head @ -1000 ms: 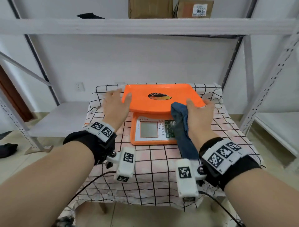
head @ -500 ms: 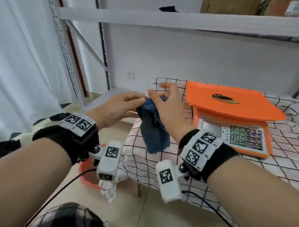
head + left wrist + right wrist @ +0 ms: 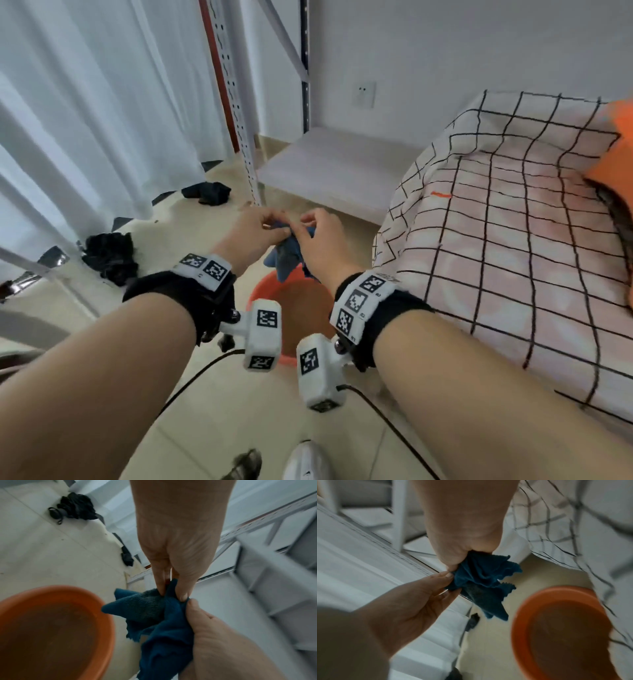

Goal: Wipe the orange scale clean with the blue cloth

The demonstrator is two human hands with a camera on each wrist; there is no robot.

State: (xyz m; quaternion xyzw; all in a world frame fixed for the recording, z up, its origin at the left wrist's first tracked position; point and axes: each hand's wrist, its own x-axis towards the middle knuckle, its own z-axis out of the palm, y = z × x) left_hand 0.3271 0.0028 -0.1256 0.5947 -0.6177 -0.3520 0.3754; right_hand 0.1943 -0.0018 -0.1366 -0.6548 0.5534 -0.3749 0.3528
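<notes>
The blue cloth (image 3: 286, 255) hangs bunched between both hands, above the far rim of an orange basin (image 3: 301, 308) on the floor. My left hand (image 3: 171, 595) pinches the cloth's top edge with thumb and fingers. My right hand (image 3: 453, 566) grips the same bunch from the other side, its fingers curled round the cloth (image 3: 481, 582). The two hands meet at the cloth (image 3: 154, 615). Only a corner of the orange scale (image 3: 616, 147) shows, at the right edge of the head view, on the table with the checked cover (image 3: 496, 257).
The basin (image 3: 51, 628) looks brownish inside and stands left of the table. A metal shelf upright (image 3: 245, 130) and a low grey shelf board (image 3: 329, 171) lie beyond the hands. Black cloths (image 3: 109, 257) lie on the tiled floor by a white curtain (image 3: 85, 120).
The cloth has left the scale and gone left and down, off the table to above the floor basin. My left hand has left the scale and now holds the cloth with the right.
</notes>
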